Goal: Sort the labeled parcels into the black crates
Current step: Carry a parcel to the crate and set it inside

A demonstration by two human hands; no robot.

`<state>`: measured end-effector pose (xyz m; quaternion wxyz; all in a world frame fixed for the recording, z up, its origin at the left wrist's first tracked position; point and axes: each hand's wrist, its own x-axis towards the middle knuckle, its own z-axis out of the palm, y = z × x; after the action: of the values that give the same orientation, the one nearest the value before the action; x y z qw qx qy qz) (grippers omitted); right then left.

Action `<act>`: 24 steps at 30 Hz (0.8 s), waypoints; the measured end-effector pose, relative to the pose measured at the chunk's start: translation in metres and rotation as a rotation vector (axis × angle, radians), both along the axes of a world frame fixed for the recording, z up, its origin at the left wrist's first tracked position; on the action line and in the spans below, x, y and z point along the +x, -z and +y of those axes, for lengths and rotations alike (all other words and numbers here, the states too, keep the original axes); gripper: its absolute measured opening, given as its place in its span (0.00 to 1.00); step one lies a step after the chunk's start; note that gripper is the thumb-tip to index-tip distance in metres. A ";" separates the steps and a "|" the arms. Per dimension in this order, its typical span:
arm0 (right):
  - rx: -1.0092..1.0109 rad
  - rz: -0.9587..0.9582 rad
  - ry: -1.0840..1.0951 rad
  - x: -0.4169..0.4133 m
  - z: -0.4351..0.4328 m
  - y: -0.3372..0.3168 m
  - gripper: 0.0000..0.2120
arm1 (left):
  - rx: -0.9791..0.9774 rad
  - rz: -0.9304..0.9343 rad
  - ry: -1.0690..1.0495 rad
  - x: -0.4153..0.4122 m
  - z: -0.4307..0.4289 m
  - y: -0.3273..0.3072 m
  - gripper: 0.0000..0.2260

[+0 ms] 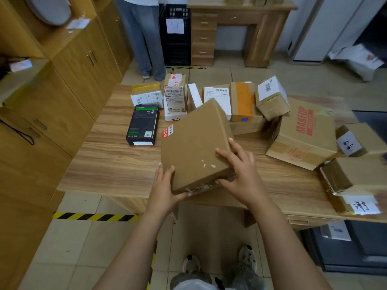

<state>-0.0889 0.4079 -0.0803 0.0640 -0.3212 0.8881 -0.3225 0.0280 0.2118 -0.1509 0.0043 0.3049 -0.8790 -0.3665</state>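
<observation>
A flat brown cardboard parcel [194, 143] with a red sticker on its left edge is tilted above the wooden table [109, 162]. My left hand [164, 189] grips its near left corner, thumb on top. My right hand [240, 174] holds its near right edge, fingers spread on the top face and thumb under the edge. Several labeled parcels lie in a row behind it, among them a taped box with a barcode label [175, 95] and a black retail box [143, 124]. A stack of black crates [176, 47] with a white paper stands against the far wall.
A large MAKEUP carton [303, 132] and boxes with handwritten labels [356, 181] crowd the table's right side. A person in jeans [144, 38] stands behind the table. Wooden cabinets line the left, and a dark crate [345, 245] sits on the floor at right.
</observation>
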 end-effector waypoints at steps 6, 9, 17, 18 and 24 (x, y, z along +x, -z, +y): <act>-0.224 0.010 -0.245 0.009 -0.038 -0.034 0.43 | 0.044 0.084 0.086 0.010 -0.008 -0.031 0.53; -0.360 -0.119 -0.300 0.013 -0.052 -0.042 0.41 | 0.013 0.216 0.105 0.018 -0.015 -0.056 0.54; -0.641 -0.466 -0.343 0.025 -0.087 -0.046 0.35 | -0.159 0.286 0.151 0.032 -0.037 -0.110 0.38; -0.670 -0.478 -0.316 0.025 -0.090 -0.047 0.33 | -0.162 0.283 0.129 0.035 -0.039 -0.111 0.36; -0.509 -0.366 -0.044 0.017 -0.098 -0.015 0.32 | -0.156 0.293 0.004 0.052 -0.053 -0.105 0.34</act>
<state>-0.0714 0.3095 -0.0653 0.1473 -0.2829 0.7453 -0.5854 0.0795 0.1586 -0.0459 0.1553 0.2454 -0.8954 -0.3375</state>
